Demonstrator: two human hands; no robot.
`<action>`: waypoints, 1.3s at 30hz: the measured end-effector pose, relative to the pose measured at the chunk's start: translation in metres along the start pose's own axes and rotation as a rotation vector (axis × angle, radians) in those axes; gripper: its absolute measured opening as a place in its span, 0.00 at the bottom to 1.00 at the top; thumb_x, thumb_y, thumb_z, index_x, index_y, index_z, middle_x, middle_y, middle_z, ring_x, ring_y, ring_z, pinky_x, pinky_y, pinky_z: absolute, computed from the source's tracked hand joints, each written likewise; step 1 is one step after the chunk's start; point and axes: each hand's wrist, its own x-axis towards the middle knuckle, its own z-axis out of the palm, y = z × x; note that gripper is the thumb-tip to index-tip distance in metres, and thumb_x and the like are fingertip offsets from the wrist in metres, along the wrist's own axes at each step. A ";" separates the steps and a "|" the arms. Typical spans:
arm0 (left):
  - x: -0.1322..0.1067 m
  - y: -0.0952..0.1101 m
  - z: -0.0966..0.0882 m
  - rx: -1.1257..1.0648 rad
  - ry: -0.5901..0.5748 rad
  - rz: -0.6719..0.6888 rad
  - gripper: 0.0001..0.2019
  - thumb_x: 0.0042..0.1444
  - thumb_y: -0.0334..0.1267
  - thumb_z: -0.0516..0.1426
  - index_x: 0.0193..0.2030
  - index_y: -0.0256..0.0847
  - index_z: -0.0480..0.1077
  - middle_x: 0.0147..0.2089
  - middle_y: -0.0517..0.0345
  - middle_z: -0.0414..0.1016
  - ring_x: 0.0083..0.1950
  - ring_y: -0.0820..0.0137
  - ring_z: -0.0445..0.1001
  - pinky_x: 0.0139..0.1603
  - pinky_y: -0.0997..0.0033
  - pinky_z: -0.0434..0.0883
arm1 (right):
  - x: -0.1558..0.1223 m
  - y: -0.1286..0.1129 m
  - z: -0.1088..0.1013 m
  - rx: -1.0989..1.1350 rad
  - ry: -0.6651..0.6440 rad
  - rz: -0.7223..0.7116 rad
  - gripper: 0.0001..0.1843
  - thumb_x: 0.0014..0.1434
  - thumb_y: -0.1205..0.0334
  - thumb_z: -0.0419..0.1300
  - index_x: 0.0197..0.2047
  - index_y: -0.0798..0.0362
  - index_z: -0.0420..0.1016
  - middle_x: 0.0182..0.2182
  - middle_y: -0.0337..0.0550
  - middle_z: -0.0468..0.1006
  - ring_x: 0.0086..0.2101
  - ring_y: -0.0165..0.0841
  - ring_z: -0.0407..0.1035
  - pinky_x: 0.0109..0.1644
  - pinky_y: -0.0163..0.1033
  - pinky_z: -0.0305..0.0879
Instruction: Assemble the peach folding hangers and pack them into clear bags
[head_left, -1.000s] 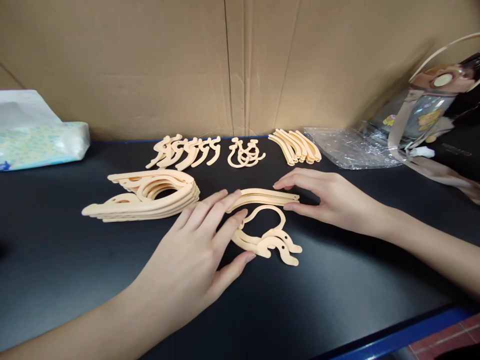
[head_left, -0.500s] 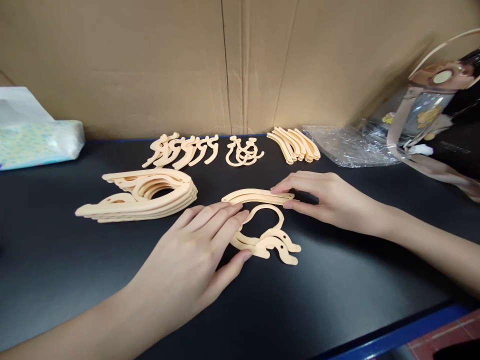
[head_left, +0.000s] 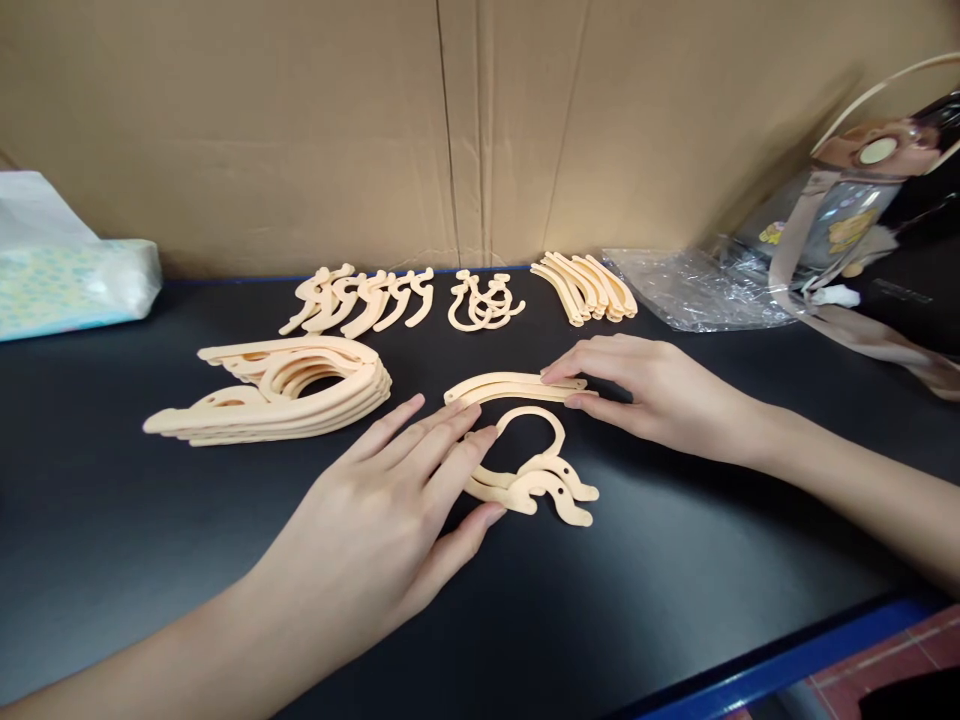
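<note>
Brown cardboard point(head_left: 300, 130) stands up behind a black table point(head_left: 637, 590), whose blue edge point(head_left: 795, 655) shows at the lower right beside some reddish floor tiles point(head_left: 870, 685). From where I'm standing, the pale curved strips point(head_left: 502, 384) lie side by side near the middle of it, and the right hand point(head_left: 667, 395) has its thumb and a finger pinched about their right end. The left hand point(head_left: 375, 510) is spread palm down, its grip loose, fingertips over the left ends of a round hook point(head_left: 559, 432) and a pair of wavy arms point(head_left: 559, 500), just in front of the strips. I can't make out how firmly those fingers press. Off to the left sits a stack of folded frames point(head_left: 330, 416), the same pale colour. Along the back, left to right, come a row of small wavy pieces point(head_left: 365, 308), a little tangle of hooks point(head_left: 474, 321) and a fanned bundle of strips point(head_left: 589, 288). Just beside that bundle lies a crumpled clear plastic bag point(head_left: 682, 290), with a strapped drinking bottle point(head_left: 847, 225) near it. Over at the left edge is a tissue pack point(head_left: 75, 285).
</note>
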 end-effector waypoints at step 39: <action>-0.005 -0.009 0.003 -0.447 0.038 -0.172 0.11 0.66 0.31 0.54 0.54 0.41 0.69 0.52 0.56 0.76 0.50 0.70 0.75 0.51 0.72 0.71 | 0.002 -0.013 -0.001 0.261 0.117 0.037 0.09 0.70 0.60 0.53 0.45 0.52 0.74 0.39 0.43 0.80 0.40 0.33 0.74 0.45 0.39 0.70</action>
